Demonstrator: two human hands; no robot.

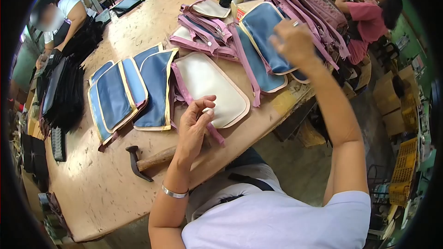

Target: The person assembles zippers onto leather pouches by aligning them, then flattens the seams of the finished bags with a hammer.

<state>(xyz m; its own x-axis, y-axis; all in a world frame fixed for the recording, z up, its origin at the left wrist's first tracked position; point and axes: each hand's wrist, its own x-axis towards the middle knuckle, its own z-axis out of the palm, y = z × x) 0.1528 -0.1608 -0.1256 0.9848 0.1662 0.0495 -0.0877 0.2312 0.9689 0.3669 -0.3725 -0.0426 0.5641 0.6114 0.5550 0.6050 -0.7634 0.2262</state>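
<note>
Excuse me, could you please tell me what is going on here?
The person's blurred right hand is over a blue panel; whether it grips it is unclear. The left hand, fingers curled, is near a pale panel. A hammer lies on the table, with yellow-edged blue pieces beyond it.

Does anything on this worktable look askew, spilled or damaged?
No spill or damage is visible. The blue pieces on the left overlap at uneven angles, and a hammer lies loose, partly behind the left forearm.
</note>
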